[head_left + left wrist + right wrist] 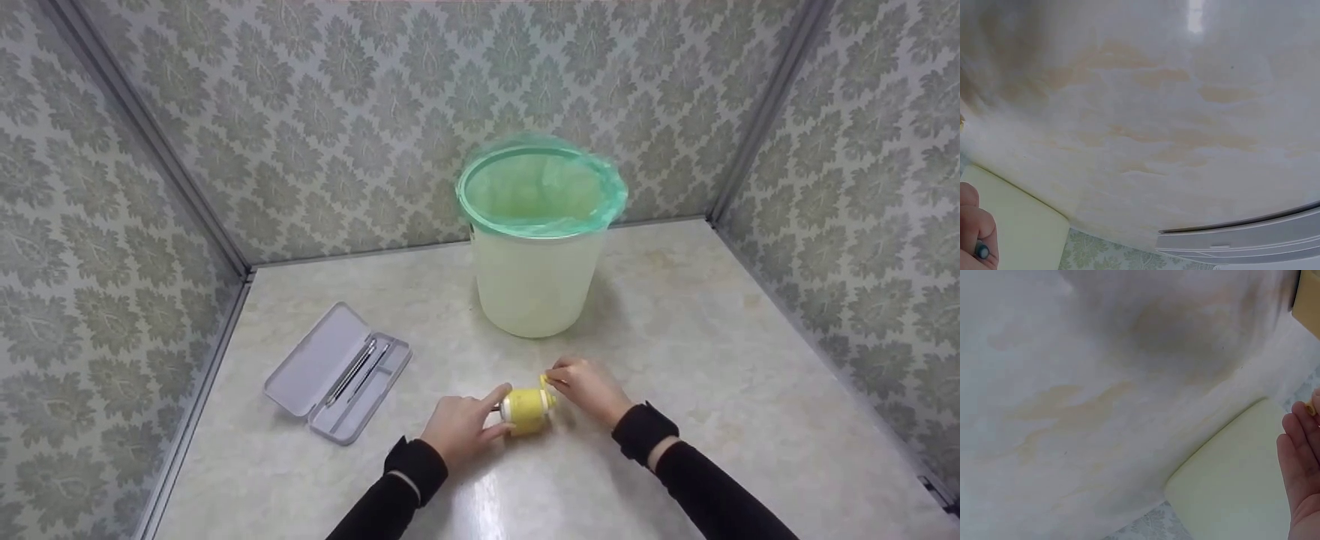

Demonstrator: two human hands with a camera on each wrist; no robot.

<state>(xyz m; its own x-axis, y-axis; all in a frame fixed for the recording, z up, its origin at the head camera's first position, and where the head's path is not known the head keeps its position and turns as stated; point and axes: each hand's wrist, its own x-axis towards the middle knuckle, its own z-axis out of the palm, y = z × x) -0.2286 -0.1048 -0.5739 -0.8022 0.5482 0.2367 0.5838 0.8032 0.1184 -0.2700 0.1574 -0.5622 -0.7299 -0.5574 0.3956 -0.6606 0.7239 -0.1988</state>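
Observation:
A yellow and white hand-crank pencil sharpener (pixel 527 412) lies in the middle of the table, between the hands. The left hand (pixel 463 427) grips its white end, thumb and a finger on opposite sides. A thin dark pencil shows between those fingers at the sharpener's opening; in the left wrist view the pencil's dark teal end (pixel 982 250) pokes out of the curled fingers. The right hand (pixel 589 386) pinches the yellow crank handle (pixel 544 381) at the sharpener's other end. In the right wrist view, the handle knob (pixel 1310 408) sits at the fingertips, part of the sharpener (pixel 1307 305) above.
A pale bin (pixel 536 289) with a green bag over its rim stands behind the hands. To the left lies an open grey pencil case (pixel 319 360) holding several slim pens or pencils (pixel 352 373). Patterned wall panels (pixel 360 127) border the table's back and sides.

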